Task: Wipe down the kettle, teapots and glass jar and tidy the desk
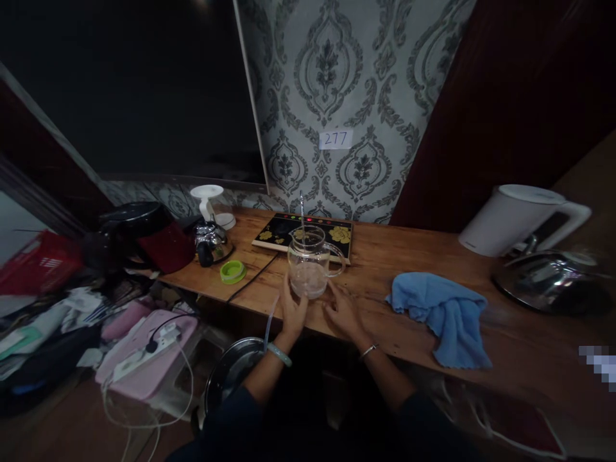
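Note:
A clear glass jug [308, 266] with a handle on its right side stands upright near the front edge of the wooden table, with clear liquid in its lower part. My left hand [292, 312] is closed round its lower left side, thumb at the front. Against the lower right side, below the handle, my right hand [344, 314] has its fingers curved at the base. A slim metal rod [302, 208] rises behind or inside the jug; I cannot tell which. Just behind sits a black panel with gold flowers [279, 232] and a lit red light.
To the left are a green lid [233, 271], a small metal kettle [212, 242] and a red-black appliance [154, 237]. A blue cloth [440, 308], white kettle [510, 218] and shiny kettle [553, 279] stand right. A clear tube [269, 324] runs toward a metal bucket [231, 366] below.

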A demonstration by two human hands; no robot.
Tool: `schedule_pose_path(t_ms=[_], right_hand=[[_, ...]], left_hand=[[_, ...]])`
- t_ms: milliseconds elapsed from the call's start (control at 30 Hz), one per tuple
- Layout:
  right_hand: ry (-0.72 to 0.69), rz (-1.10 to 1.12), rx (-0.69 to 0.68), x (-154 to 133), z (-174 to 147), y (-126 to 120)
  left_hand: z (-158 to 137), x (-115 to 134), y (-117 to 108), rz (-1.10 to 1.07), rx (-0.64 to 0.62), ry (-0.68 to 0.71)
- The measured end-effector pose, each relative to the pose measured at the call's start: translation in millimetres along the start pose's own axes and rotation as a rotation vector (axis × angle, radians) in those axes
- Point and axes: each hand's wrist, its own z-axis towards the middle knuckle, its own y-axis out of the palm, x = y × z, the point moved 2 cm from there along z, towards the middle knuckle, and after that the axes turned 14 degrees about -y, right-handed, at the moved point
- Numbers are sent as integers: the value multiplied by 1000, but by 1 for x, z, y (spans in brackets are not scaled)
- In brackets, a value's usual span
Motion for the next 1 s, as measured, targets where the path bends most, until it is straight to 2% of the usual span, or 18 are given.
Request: schedule_pose_path(t_ms=[767,1000], right_hand=[[6,-13,-11,-2,0,-2],[-43,-16,36,-4,0,-1]], left_hand=[[1,6,2,59,-24,-25],[2,10,4,105,1,-49]])
